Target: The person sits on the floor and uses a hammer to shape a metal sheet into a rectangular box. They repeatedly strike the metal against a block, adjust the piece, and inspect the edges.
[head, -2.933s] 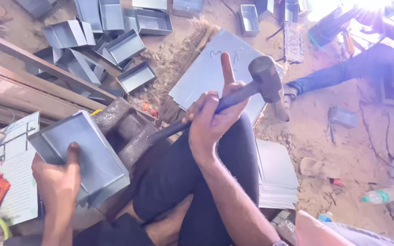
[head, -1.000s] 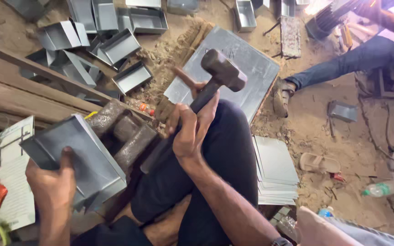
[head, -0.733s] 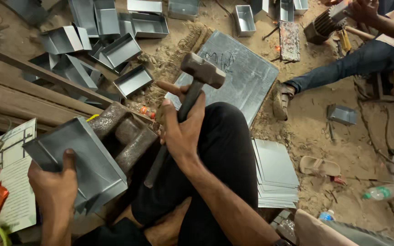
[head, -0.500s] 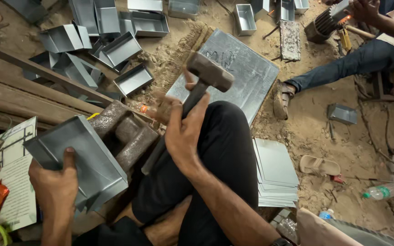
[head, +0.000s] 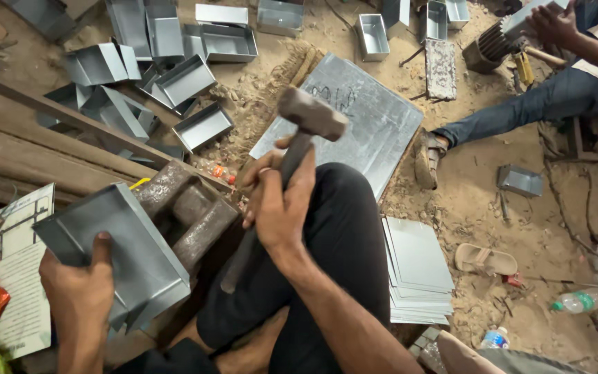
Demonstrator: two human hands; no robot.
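Two hands were at work in the lower half of the frame. Our right hand was clamped around the wooden handle of a hammer, whose heavy steel head stood raised just above centre, tilted toward the upper right. Our left hand, at lower left, gripped the near wall of a folded sheet-metal tray, thumb inside on its floor and the rest of the hand underneath. The tray lay tilted with its right edge touching a rusty iron block that sat just right of it, between the tray and our black-trousered knee.

Beyond the block, a large flat metal sheet lay on the sandy ground at upper centre. A heap of finished trays was scattered across the upper left, beside long wooden planks running along the left edge. A stack of cut sheets lay just right of our knee, with a sandal and a plastic bottle farther right. At upper right another person's jeans-clad leg stretched toward the large sheet. A printed paper lay at the far left.
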